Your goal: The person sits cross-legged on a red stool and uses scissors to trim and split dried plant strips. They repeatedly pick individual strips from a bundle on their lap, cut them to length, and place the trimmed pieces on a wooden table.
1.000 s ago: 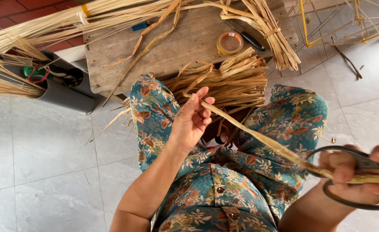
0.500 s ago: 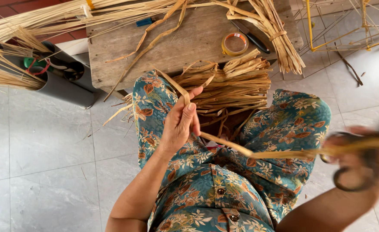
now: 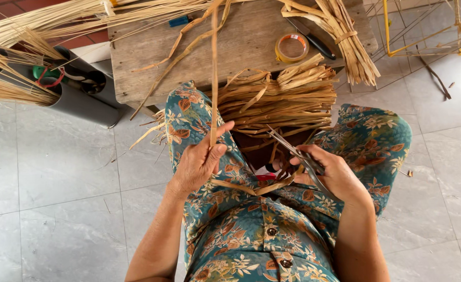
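In the lap, the left hand (image 3: 199,164) pinches a long flat bamboo strip (image 3: 214,73) between thumb and fingers (image 3: 216,152), closed firmly so it stands upright and bends back under the palm toward the right hand (image 3: 332,175). That hand is curled shut around scissors (image 3: 293,152), blades pointing up-left, close to the strip's bend. The blades sit near the left wrist and the lap; a slip could nick skin or cloth. Beyond the knees lie a strip bundle (image 3: 282,99), then the table (image 3: 241,52) with a tape roll (image 3: 291,47).

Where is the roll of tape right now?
The roll of tape lies flat on the wooden bench, toward its right end, just above the pile of straw strips.
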